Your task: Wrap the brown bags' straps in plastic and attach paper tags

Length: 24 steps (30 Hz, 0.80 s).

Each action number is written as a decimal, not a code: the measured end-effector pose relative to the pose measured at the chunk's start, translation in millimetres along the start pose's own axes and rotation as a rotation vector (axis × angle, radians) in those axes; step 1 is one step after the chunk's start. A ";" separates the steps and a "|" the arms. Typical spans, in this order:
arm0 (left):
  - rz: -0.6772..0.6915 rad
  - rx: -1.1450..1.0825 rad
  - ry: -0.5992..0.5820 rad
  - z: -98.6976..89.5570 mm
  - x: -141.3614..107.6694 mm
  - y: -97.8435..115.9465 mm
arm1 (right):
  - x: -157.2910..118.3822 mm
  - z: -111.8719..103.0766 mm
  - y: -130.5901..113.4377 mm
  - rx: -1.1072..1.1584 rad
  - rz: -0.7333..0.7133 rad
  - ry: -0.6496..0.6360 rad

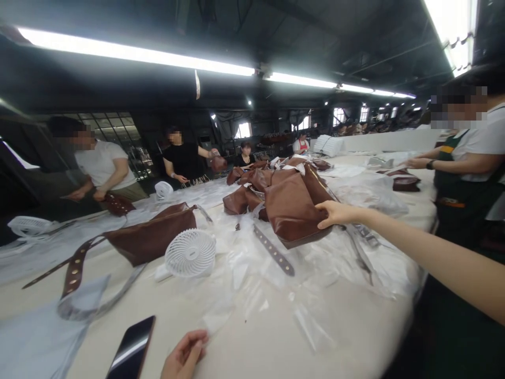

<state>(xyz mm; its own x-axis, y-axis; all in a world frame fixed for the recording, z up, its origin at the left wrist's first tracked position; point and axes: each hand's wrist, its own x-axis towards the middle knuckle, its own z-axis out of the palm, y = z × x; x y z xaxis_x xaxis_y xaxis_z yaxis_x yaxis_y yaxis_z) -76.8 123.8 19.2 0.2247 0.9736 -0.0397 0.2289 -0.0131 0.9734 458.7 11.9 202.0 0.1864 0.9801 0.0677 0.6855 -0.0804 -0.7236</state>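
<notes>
My right hand reaches out to a brown leather bag, its fingers closed on the bag's right edge. This bag leans at the front of a pile of similar brown bags. Low in the view, my left hand is curled, with thumb and fingers together beside a thin clear plastic sheet; whether it pinches the sheet is unclear. A studded strap lies on plastic below the pile. To the left sits another brown bag with a long studded strap.
A white fan and a phone are on the pale table. Clear plastic bags spread around the pile. Co-workers stand left and right; others are behind the table. Another fan is far left.
</notes>
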 end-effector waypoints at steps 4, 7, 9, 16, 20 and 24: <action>0.031 -0.013 -0.006 0.0 2.1 -5.1 | 10.3 26.4 22.1 0.136 0.205 -0.090; 0.036 0.008 -0.019 0.6 1.9 -5.0 | 19.1 45.1 26.3 0.293 0.229 -0.049; 0.037 0.040 -0.032 1.3 1.2 -4.0 | 26.4 45.7 11.8 0.253 0.176 0.073; 0.074 0.205 -0.070 3.6 4.4 -7.2 | 68.2 25.0 -95.5 -0.682 0.149 0.075; 0.080 0.226 -0.088 4.0 4.9 -8.5 | 75.0 73.3 -128.2 -0.959 0.070 0.023; 0.106 0.243 -0.100 5.7 -0.6 -3.1 | 72.4 110.7 -120.1 -0.761 0.044 -0.079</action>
<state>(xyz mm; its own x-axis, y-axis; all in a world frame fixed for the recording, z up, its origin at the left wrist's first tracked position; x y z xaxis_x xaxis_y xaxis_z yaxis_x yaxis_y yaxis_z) -72.3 122.0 14.8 0.3492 0.9367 0.0258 0.4164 -0.1798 0.8912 312.0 112.6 217.7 0.1934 0.9809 -0.0207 0.9797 -0.1942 -0.0500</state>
